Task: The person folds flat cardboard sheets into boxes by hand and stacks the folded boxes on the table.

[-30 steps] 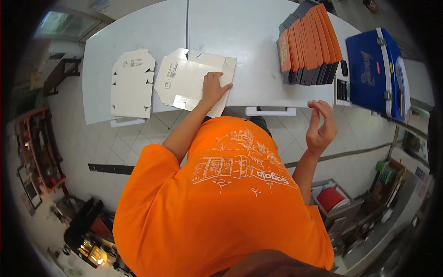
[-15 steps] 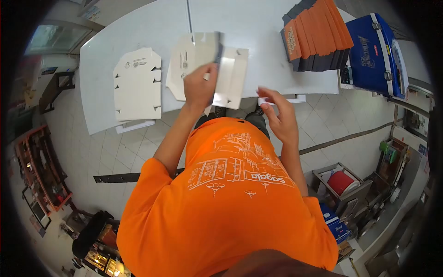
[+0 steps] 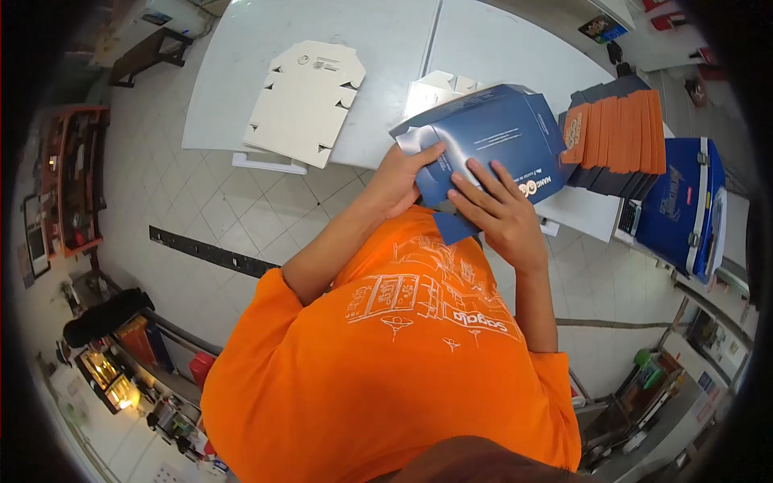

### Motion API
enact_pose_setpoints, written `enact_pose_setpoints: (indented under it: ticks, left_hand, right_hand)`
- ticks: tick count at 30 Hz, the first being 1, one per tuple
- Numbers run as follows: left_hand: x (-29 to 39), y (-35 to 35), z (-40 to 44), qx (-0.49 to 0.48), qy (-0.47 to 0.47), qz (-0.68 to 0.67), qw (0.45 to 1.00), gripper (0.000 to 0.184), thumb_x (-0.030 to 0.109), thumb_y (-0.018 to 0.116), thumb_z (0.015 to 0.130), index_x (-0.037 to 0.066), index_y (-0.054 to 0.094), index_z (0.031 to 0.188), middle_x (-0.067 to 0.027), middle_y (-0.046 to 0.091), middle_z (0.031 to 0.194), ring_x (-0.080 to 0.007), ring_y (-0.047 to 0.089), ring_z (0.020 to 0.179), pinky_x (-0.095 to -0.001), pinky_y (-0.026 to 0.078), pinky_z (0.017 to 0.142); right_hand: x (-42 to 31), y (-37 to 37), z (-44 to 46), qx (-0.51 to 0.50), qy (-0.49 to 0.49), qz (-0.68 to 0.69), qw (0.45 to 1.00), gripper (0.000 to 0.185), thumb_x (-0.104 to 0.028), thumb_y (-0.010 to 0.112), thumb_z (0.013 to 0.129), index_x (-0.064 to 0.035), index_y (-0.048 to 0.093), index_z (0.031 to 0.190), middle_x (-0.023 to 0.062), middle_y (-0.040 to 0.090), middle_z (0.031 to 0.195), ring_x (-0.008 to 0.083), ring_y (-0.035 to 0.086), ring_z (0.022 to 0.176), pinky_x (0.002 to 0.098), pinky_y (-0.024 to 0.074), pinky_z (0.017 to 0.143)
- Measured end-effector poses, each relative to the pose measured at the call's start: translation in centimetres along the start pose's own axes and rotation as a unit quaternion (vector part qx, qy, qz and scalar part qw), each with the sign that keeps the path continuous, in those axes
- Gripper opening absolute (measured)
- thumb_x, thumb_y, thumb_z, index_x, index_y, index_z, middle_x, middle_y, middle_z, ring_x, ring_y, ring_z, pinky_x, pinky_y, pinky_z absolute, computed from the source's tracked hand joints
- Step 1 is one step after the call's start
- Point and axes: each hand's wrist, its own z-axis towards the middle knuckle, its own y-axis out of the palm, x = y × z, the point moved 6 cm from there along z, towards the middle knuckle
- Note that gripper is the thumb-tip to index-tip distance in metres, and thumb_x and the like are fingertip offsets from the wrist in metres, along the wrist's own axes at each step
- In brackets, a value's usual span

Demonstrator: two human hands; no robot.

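My left hand (image 3: 403, 179) is closed on the left edge of a blue cardboard box blank (image 3: 475, 133), thumb on top and fingers underneath. The blank has a glossy printed blue face upward, with small white text and a logo. A loose blue flap hangs from its lower edge. My right hand (image 3: 507, 217) lies on the lower right of that blue face with its fingers stretched out and apart. Behind the blank, partly covered by it, is a white cardboard piece (image 3: 431, 92) on the table. To the left lies a flat off-white cardboard blank (image 3: 306, 105) with notched edges, its corner over the table edge.
A stack of orange and dark-blue folded cartons (image 3: 616, 133) stands on the right of the white table (image 3: 386, 48). Beyond it is a blue cooler box (image 3: 676, 201) with white latches. A seam runs across the tabletop. Tiled floor (image 3: 217, 193) shows around me.
The blank in my left hand has turned from its cream side to its blue side and moved closer to my body. My right hand has come onto it. The camera view has turned.
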Motion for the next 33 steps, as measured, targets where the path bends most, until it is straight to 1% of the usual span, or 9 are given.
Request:
enact_pose_setpoints:
  ticks: [4, 8, 10, 12, 16, 21, 29, 32, 33]
  left_hand:
    - [-2.2, 3.7, 0.6, -0.008, 0.102, -0.148, 0.984, 0.033, 0.015, 0.070, 0.106, 0.003, 0.060, 0.134, -0.0078, 0.070, 0.126, -0.0196, 0.068, 0.116, -0.0383, 0.057, 0.101]
    - [-2.2, 5.4, 2.7, -0.011, 0.224, -0.158, 0.962, 0.021, 0.012, 0.067, 0.107, 0.004, 0.065, 0.126, -0.0070, 0.072, 0.121, -0.0168, 0.070, 0.113, -0.0341, 0.056, 0.103]
    - [-0.9, 6.0, 2.2, -0.004, 0.207, -0.137, 0.969, 0.024, 0.018, 0.058, 0.112, 0.004, 0.062, 0.131, -0.0076, 0.072, 0.123, -0.0174, 0.071, 0.112, -0.0344, 0.057, 0.101]
    - [-0.6, 6.3, 1.8, -0.020, 0.171, -0.155, 0.973, 0.027, 0.022, 0.052, 0.115, 0.004, 0.060, 0.133, -0.0083, 0.072, 0.123, -0.0180, 0.071, 0.113, -0.0347, 0.057, 0.101]
    - [-1.6, 8.8, 1.2, 0.007, 0.214, -0.123, 0.969, 0.031, 0.028, 0.046, 0.117, 0.007, 0.058, 0.137, -0.0078, 0.071, 0.124, -0.0164, 0.070, 0.109, -0.0342, 0.059, 0.093]
    - [-3.5, 11.9, 0.7, -0.035, 0.197, -0.191, 0.961, 0.034, 0.034, 0.046, 0.117, 0.007, 0.058, 0.135, -0.0068, 0.071, 0.121, -0.0114, 0.069, 0.105, -0.0284, 0.058, 0.090]
    - [-0.7, 6.5, 1.1, 0.024, 0.222, 0.055, 0.973, 0.031, 0.013, 0.065, 0.108, -0.003, 0.063, 0.135, -0.0026, 0.075, 0.099, -0.0084, 0.070, 0.084, -0.0241, 0.058, 0.078]
    - [-1.3, 1.9, 0.5, -0.022, 0.069, 0.262, 0.962, 0.026, 0.012, 0.069, 0.105, 0.000, 0.069, 0.128, -0.0027, 0.076, 0.098, -0.0043, 0.064, 0.074, -0.0215, 0.050, 0.066]
    - [-1.8, 3.0, -0.6, -0.089, 0.017, 0.273, 0.958, 0.027, 0.012, 0.070, 0.104, 0.000, 0.067, 0.128, -0.0011, 0.076, 0.098, -0.0049, 0.066, 0.080, -0.0216, 0.052, 0.069]
  right_hand:
    - [2.7, -0.8, -1.5, 0.206, 0.208, 0.055, 0.955, 0.033, 0.002, 0.051, 0.105, 0.0007, 0.067, 0.134, 0.0181, 0.063, 0.148, 0.0321, 0.058, 0.139, 0.0466, 0.0440, 0.118]
    - [4.7, 1.5, -2.0, 0.401, 0.338, 0.287, 0.802, 0.034, 0.005, 0.047, 0.107, 0.0056, 0.064, 0.136, 0.0239, 0.053, 0.156, 0.0321, 0.058, 0.133, 0.0430, 0.0443, 0.115]
    - [5.0, 0.3, -1.5, 0.217, 0.254, 0.207, 0.920, 0.044, 0.009, 0.054, 0.100, -0.0008, 0.062, 0.142, 0.0240, 0.038, 0.168, 0.0376, 0.060, 0.133, 0.0413, 0.0517, 0.108]
    - [4.7, -1.5, -1.5, 0.089, 0.172, 0.184, 0.964, 0.053, 0.011, 0.060, 0.095, -0.0057, 0.063, 0.145, 0.0257, 0.035, 0.169, 0.0405, 0.059, 0.136, 0.0410, 0.0555, 0.103]
    - [6.0, -3.0, -1.3, 0.123, 0.105, 0.156, 0.974, 0.060, 0.006, 0.073, 0.090, -0.0125, 0.066, 0.147, 0.0310, 0.027, 0.171, 0.0456, 0.050, 0.146, 0.0425, 0.0555, 0.104]
    - [6.7, -3.2, -0.8, 0.311, 0.127, 0.117, 0.935, 0.047, -0.007, 0.076, 0.094, -0.0095, 0.072, 0.140, 0.0252, 0.049, 0.140, 0.0383, 0.054, 0.129, 0.0433, 0.0522, 0.105]
    - [5.2, -0.3, 0.4, 0.259, 0.218, 0.295, 0.893, 0.051, -0.008, 0.072, 0.098, -0.0028, 0.059, 0.147, 0.0195, 0.052, 0.135, 0.0321, 0.055, 0.127, 0.0380, 0.0484, 0.104]
    - [9.3, 2.9, -2.5, 0.285, 0.348, 0.554, 0.700, 0.038, -0.016, 0.064, 0.104, -0.0018, 0.063, 0.139, 0.0144, 0.058, 0.128, 0.0264, 0.057, 0.123, 0.0383, 0.0465, 0.106]
    - [9.3, 2.6, -1.7, 0.307, 0.321, 0.572, 0.690, 0.033, -0.021, 0.059, 0.107, -0.0028, 0.066, 0.134, 0.0119, 0.064, 0.120, 0.0231, 0.060, 0.117, 0.0369, 0.0461, 0.104]
